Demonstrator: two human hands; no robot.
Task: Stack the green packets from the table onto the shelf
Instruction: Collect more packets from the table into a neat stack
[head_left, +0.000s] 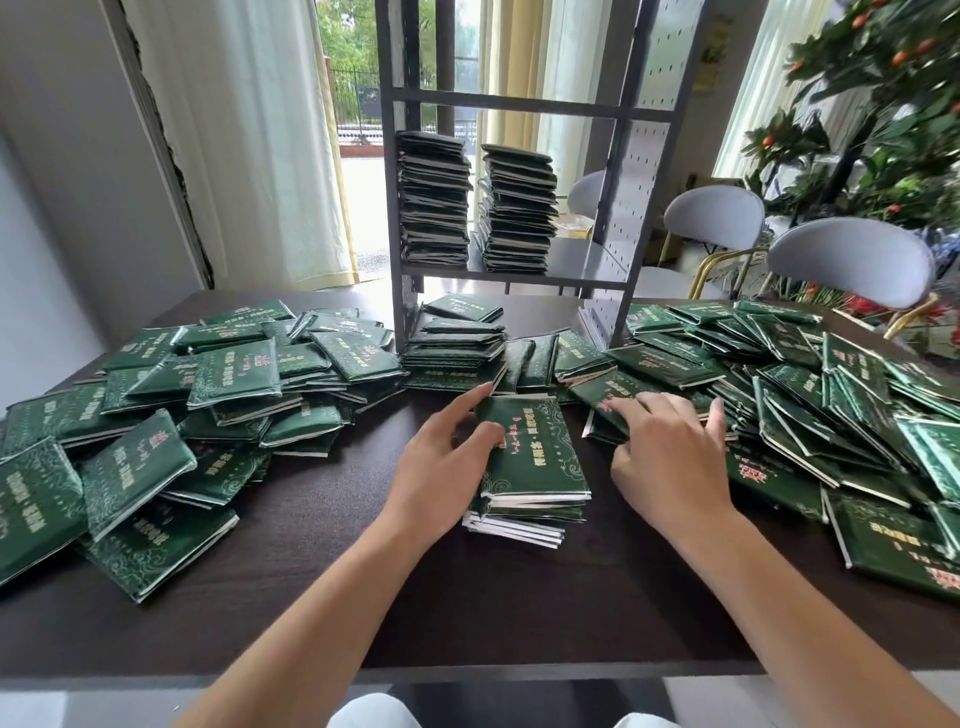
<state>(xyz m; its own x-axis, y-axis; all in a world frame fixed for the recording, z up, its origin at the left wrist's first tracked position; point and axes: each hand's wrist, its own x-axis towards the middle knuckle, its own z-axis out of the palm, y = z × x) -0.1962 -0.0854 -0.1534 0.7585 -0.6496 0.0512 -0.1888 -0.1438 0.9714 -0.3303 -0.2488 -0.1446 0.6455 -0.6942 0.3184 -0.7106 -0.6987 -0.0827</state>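
A small stack of green packets (535, 462) sits in front of me on the dark table (467, 613). My left hand (441, 467) rests against the stack's left side, thumb on the top packet. My right hand (670, 457) lies with spread fingers on the loose packets of the right heap (810, 410); I cannot tell if it grips one. Another heap (171, 415) covers the left of the table. The grey metal shelf (519, 275) stands at the table's back and holds two tall packet stacks, one on the left (434, 200) and one on the right (517, 210).
More packets (457, 343) lie piled under the shelf's lowest board. Two grey chairs (852, 265) stand behind the table at the right, beside a green plant with orange fruit (893, 119). Curtains and a glass door are behind the shelf.
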